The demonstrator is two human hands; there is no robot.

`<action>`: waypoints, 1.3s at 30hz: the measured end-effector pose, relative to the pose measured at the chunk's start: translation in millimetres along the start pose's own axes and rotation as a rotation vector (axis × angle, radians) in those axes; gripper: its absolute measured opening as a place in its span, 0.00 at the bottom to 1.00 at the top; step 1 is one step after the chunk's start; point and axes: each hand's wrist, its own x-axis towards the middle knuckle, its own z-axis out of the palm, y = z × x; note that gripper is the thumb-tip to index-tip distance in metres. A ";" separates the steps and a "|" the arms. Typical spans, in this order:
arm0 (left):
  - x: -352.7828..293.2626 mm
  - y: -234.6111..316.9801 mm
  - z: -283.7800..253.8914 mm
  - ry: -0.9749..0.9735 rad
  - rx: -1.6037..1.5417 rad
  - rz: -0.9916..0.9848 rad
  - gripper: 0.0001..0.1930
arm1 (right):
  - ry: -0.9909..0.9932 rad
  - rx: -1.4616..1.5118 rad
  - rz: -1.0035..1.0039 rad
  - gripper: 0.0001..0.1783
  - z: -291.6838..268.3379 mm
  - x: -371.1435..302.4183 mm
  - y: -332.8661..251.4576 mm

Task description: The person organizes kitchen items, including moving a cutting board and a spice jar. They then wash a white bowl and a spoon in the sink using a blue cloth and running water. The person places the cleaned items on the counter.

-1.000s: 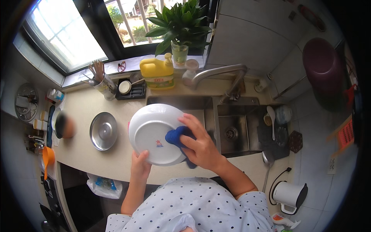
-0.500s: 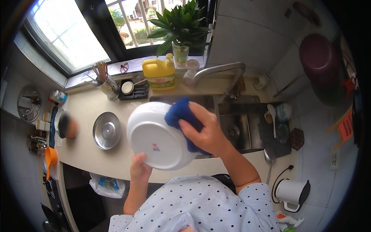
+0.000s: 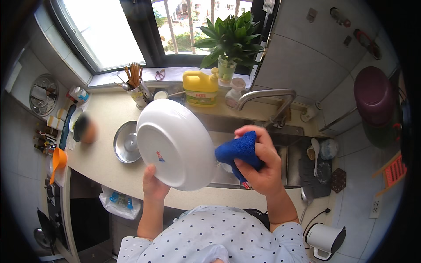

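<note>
A white plate (image 3: 184, 144), its underside with a small coloured mark toward me, is tilted up over the counter's front edge. My left hand (image 3: 154, 183) grips its lower left rim, thumb on the underside and fingers hidden behind. In my right hand (image 3: 265, 168) is a bunched blue cloth (image 3: 240, 151), closed between thumb and fingers. The cloth is by the plate's right rim; whether it touches I cannot tell. Left of the plate, a shallow steel bowl (image 3: 125, 147) lies on the counter, partly covered by the plate.
Behind my right hand is the steel sink (image 3: 293, 164) with a curved faucet (image 3: 267, 94). A yellow jug (image 3: 200, 90), a chopstick holder (image 3: 140, 94) and a potted plant (image 3: 227, 68) line the window side. A white kettle (image 3: 325, 241) stands at lower right.
The plate has tilted more upright. My right hand with the cloth has moved from the plate's underside to the right, beside its rim. The view has shifted slightly.
</note>
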 end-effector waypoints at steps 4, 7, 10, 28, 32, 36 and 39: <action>-4.1 -6.5 1.0 -0.064 0.064 -0.045 0.30 | -0.143 -0.177 -0.166 0.16 1.6 47.6 -28.1; -5.8 -8.4 1.7 -0.064 0.073 -0.056 0.29 | -0.136 -0.160 -0.113 0.17 16.1 50.0 -14.8; -6.5 -7.6 -0.4 -0.012 0.119 -0.056 0.29 | -0.039 -0.291 -0.224 0.18 17.5 20.1 -1.5; 6.1 -26.4 40.3 0.043 0.879 0.083 0.27 | -0.240 -0.539 -0.291 0.17 67.6 12.4 6.3; 11.7 -17.4 41.7 0.064 0.718 0.009 0.28 | -0.039 -0.556 0.044 0.12 40.6 29.5 13.2; 16.2 -8.1 44.3 0.096 0.436 -0.047 0.26 | 0.190 -0.491 0.085 0.08 25.3 -1.2 40.3; 23.3 -8.8 44.8 0.148 0.296 -0.047 0.25 | 0.291 -0.499 0.210 0.11 43.0 -46.2 42.9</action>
